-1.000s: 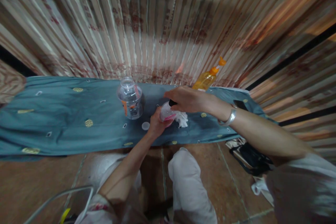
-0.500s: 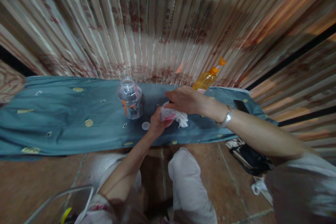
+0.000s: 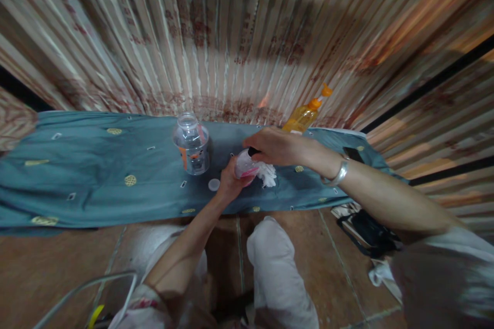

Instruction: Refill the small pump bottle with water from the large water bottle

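Observation:
My left hand [image 3: 230,180] is closed around a small clear plastic container [image 3: 246,163] with a pink band, tilted above the cloth. My right hand [image 3: 272,145] is closed on a thin object with a black end [image 3: 253,151], held at the container; the rest of that object is hidden. Crumpled white tissue [image 3: 267,175] lies just right of the container. To the left stands a large clear plastic bottle [image 3: 192,146] without a cap, with orange print on it. A round white lid [image 3: 213,184] lies flat beside my left wrist.
Behind my right hand stands a pump bottle of yellow liquid [image 3: 301,117] with an orange top. A dark phone-like slab [image 3: 352,153] lies at the right on the blue-green cloth [image 3: 96,164]. A pleated curtain [image 3: 231,36] hangs behind; a black bag [image 3: 368,231] rests below right.
My right hand has shifted slightly, and more of the black end shows below its fingers. My left hand and the container stay in nearly the same place.

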The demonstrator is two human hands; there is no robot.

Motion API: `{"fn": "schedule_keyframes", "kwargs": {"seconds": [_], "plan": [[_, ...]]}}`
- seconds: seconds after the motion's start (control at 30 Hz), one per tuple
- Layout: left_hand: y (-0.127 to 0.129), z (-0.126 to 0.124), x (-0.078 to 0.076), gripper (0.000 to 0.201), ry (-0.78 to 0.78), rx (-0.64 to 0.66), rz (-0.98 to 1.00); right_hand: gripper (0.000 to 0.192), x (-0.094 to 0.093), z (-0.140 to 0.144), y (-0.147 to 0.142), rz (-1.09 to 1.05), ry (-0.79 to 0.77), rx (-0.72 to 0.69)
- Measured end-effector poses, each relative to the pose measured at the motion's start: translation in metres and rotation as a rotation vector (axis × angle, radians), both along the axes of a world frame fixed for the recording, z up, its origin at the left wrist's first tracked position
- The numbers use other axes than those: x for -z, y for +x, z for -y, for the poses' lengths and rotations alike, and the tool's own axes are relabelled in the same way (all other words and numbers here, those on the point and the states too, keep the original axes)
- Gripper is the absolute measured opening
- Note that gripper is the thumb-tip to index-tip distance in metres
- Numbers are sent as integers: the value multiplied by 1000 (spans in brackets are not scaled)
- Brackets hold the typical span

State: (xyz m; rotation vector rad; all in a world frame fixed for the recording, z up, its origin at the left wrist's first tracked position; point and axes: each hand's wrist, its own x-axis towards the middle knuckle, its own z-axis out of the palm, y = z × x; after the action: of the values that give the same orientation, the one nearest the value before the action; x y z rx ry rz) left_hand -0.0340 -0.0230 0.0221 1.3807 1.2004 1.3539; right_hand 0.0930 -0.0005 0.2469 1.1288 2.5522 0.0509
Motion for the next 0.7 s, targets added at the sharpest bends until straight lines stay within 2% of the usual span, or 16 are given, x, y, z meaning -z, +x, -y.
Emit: {"fn": "schedule_keyframes", "kwargs": {"seconds": [0.1, 0.17, 0.27, 0.33, 0.43, 0.6, 0.7], "plan": [[-1, 0, 1, 55, 3, 2, -5, 35, 1, 0, 1, 40, 84, 56], [-1, -1, 0, 55, 10, 3, -9, 37, 2, 0, 1, 5, 110, 41], [-1, -1, -1, 55, 19, 4, -11, 33, 2, 0, 2, -6, 52, -22], [-1, -1, -2, 53, 18, 10, -14, 28, 2, 0, 3, 27, 47, 10], [-1, 0, -3, 50, 14, 19, -18, 37, 2, 1, 3, 27, 94, 68], [-2, 0, -4, 53, -2, 13, -31, 31, 1, -1, 5, 33, 7, -16], [-2, 1, -4, 53, -5, 10, -35, 27, 1, 0, 3, 64, 32, -16]]}}
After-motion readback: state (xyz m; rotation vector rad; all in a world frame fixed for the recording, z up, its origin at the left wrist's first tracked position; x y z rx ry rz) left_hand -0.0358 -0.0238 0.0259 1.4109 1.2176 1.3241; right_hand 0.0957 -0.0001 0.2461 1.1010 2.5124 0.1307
